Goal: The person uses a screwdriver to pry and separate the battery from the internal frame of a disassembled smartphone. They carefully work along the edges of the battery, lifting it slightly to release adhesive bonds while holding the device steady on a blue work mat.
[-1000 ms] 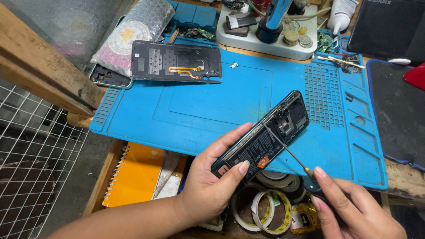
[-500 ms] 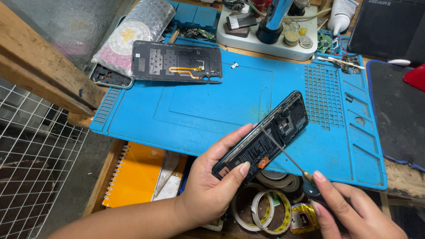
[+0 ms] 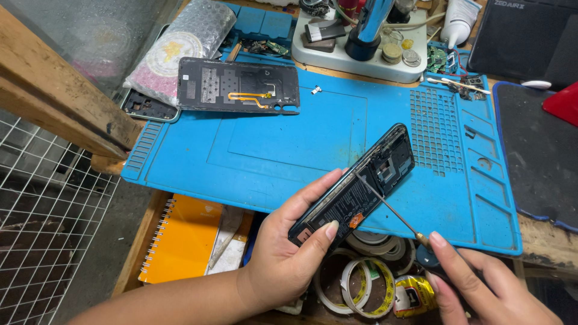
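An opened smartphone (image 3: 355, 188), its back cover removed and its battery and inner parts exposed, was held tilted above the near edge of a blue repair mat (image 3: 271, 144). It was gripped by the left hand (image 3: 289, 259), the fingers closed around its lower end, thumb on one long edge and the other fingers on the far edge. A thin screwdriver (image 3: 391, 210) was held by the right hand (image 3: 481, 289), fingers closed on its dark handle, and its tip was set against the phone's inner frame near the upper half. On the mat's far side a detached black back cover (image 3: 238, 86) with an orange flex strip was laid flat. Rolls of tape (image 3: 361, 286) were seen below the hands, and a yellow spiral notebook (image 3: 180, 241) lay left of them, under the wooden surface (image 3: 542, 241).
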